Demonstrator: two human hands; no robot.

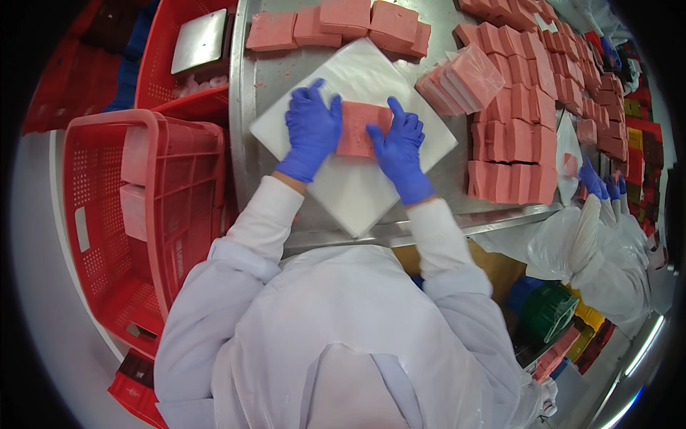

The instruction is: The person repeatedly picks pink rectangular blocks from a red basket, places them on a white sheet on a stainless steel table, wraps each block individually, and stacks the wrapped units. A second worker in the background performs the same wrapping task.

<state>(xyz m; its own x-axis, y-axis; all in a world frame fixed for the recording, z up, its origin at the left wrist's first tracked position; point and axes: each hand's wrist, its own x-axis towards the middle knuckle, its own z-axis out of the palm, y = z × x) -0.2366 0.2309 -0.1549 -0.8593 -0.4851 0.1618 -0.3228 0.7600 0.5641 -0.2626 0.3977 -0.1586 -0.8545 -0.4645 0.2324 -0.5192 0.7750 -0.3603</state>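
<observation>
A pink rectangular slab [358, 128] lies on a stack of translucent wrapping sheets [353, 198], which is turned cornerwise on the metal table. Blue-gloved, my left hand [313, 128] rests at the slab's left edge with its thumb raised and fingers spread. My right hand [399, 142], gloved the same way, is at the slab's right side, its thumb over the slab's edge. Whether either hand grips the slab cannot be told. Several wrapped slabs [461, 80] lean together right of the sheets. A row of bare pink slabs [345, 19] lies beyond them.
Many pink slabs [514, 134] stand in rows on the metal table [316, 222] at right. A red plastic crate [155, 214] holding wrapped blocks stands at left, near another red crate [155, 69] with a metal-topped device [199, 42]. Co-workers' gloved hands [595, 179] are at far right.
</observation>
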